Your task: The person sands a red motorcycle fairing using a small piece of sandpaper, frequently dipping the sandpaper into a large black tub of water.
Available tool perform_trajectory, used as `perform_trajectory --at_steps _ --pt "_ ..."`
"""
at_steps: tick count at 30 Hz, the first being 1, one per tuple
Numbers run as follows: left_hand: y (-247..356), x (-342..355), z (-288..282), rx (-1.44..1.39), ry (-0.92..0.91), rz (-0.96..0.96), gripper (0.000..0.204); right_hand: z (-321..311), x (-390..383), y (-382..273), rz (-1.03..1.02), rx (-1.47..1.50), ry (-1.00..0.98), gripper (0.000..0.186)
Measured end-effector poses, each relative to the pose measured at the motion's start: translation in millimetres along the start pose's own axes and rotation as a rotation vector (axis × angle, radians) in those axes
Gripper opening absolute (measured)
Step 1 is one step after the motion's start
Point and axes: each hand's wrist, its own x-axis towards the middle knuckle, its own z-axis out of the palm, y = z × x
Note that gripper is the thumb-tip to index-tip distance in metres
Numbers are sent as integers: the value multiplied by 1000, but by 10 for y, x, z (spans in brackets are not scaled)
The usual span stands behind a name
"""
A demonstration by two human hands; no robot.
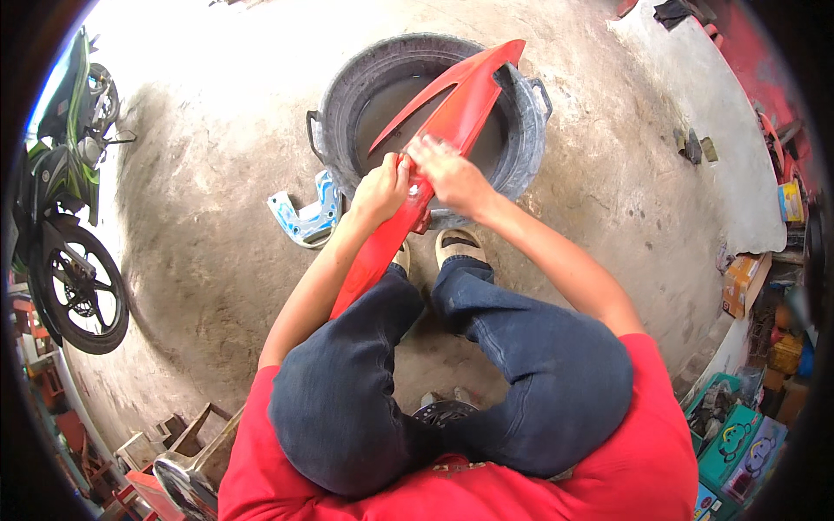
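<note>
A long red plastic motorcycle body panel (469, 108) slants from beside my left leg up across a round grey tub (337, 104). Its forked far end lies over the tub's rim, and murky water (382, 108) shows beneath. Around the panel's narrow middle, my left hand (380, 189) is closed, thumb on top. My right hand (453, 181) rests on the panel just beyond it, fingers stretched forward and blurred by motion. Whether anything lies under those fingers is hidden. The panel's surface looks wet near both hands.
A blue-and-white curved part (311, 215) lies on the concrete floor left of the tub. A motorcycle (74, 200) stands at the far left. Boxes (738, 447) and a cardboard carton (743, 282) line the right side. Wooden pieces (195, 434) are at the lower left.
</note>
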Motion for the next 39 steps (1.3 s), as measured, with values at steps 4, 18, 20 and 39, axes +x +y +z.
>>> perform_trajectory --at_steps 4,18,20,39 --pt "-50 -25 47 37 -37 -46 28 -175 74 294 94 53 -48 45" --pt "-213 -25 60 68 -111 -96 27 46 6 168 81 -92 76 49" --pt "-63 -71 -52 34 -103 -184 30 57 -27 -39 -8 34 24 47" --pt "-176 -42 -16 92 -56 -8 27 -68 -69 115 42 87 101 39"
